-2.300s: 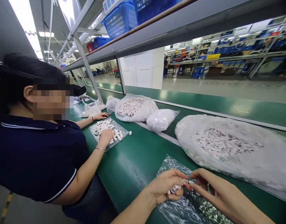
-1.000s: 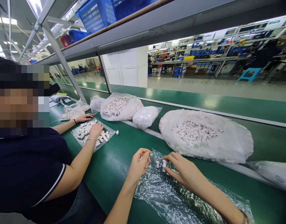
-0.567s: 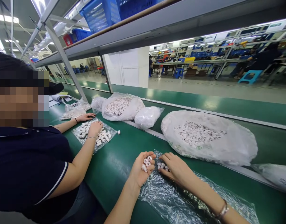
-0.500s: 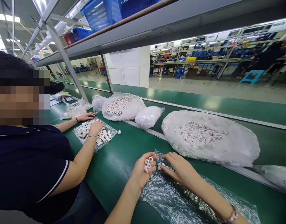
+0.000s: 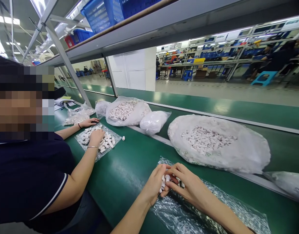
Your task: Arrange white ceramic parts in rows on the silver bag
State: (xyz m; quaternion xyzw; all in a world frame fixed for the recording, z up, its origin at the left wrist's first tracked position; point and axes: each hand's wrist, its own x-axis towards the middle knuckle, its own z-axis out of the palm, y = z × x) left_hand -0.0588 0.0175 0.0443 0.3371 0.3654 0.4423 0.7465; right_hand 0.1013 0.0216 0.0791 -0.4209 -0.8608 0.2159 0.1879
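My left hand [image 5: 154,182] is curled around several short white tubes [image 5: 163,184] above the near end of a clear plastic bag [image 5: 171,213] on the green table. Reaching in from the right, my right hand [image 5: 187,180] has its thumb and fingertips closed on one of the white tubes at the left palm. The fingers of both hands meet there and partly hide the tubes. A few more small white pieces [image 5: 181,184] show on the plastic behind the right fingers.
A large open bag of white tubes [image 5: 208,139] lies beyond my hands, with a smaller wrapped bag [image 5: 154,122] and another open bag [image 5: 125,110] further left. At left, a co-worker's hand [image 5: 97,136] rests on tubes over plastic. A shelf [image 5: 129,35] runs overhead.
My right hand has moved left to meet my left hand, its fingers now on the tubes. The left hand has turned inward, hiding more of the tubes it holds.
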